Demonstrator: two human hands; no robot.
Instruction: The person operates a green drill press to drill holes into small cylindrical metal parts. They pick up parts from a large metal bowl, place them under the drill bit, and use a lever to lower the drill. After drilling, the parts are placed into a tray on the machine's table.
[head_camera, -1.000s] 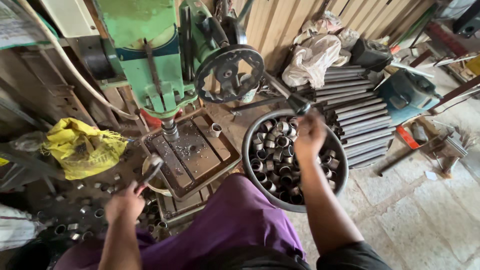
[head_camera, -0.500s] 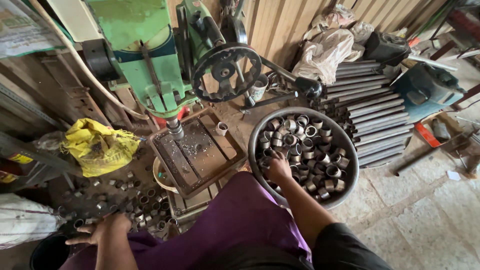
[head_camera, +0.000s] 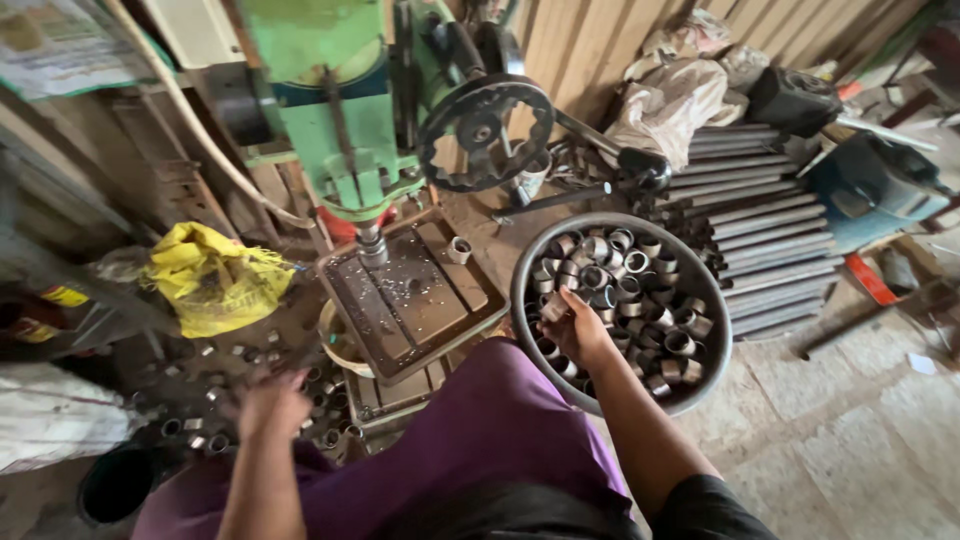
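- Here, the right hand (head_camera: 578, 330) reaches into a round metal basin (head_camera: 715, 310) full of short metal rings (head_camera: 640, 290), fingers closed around one ring (head_camera: 553, 308) at the basin's left side.
- The left hand (head_camera: 272, 402) is blurred, hovering above loose rings (head_camera: 205, 435) scattered on the floor; whether it grips anything cannot be told.
- Between the hands sits the chip-strewn table (head_camera: 415, 290) of a green drill press (head_camera: 320, 90), with a single ring (head_camera: 459, 249) lying on its far edge.
- A yellow bag (head_camera: 212, 275) lies left of the press; stacked steel bars (head_camera: 760, 230) lie beyond the basin.
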